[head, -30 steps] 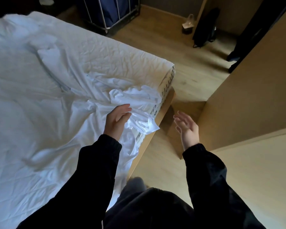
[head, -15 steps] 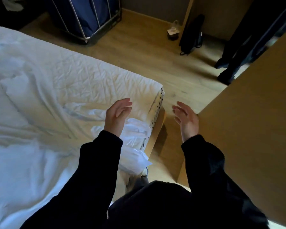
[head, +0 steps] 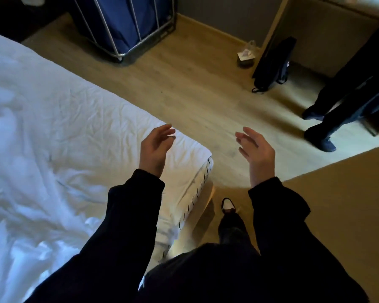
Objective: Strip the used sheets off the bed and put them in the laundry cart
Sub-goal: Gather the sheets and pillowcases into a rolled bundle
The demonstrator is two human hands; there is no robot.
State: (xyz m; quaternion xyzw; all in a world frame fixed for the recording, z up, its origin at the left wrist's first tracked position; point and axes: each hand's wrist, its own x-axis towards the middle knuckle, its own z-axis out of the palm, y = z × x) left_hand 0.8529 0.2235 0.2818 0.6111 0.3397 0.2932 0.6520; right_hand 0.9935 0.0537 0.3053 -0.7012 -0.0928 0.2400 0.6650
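The left hand (head: 154, 149) is held open with its fingers loosely curved. Nothing is gripped or touched by it. The right hand (head: 255, 154) is likewise held open with the fingers slightly spread, and nothing is held in it. Both hands are raised from black sleeves with the palms turned toward each other. The left is seen over the corner of the bed (head: 200, 184), the right over the wooden floor (head: 195, 88).

The white sheets (head: 53, 138) are spread rumpled over the mattress at the left and reach to that corner. They are touched by neither hand, and no clear long axis can be made out in them. The laundry cart (head: 127, 25), blue in a metal frame, is stood upright on the floor beyond the bed, well apart from both hands. At the far right a second person's legs (head: 337, 101) are seen.
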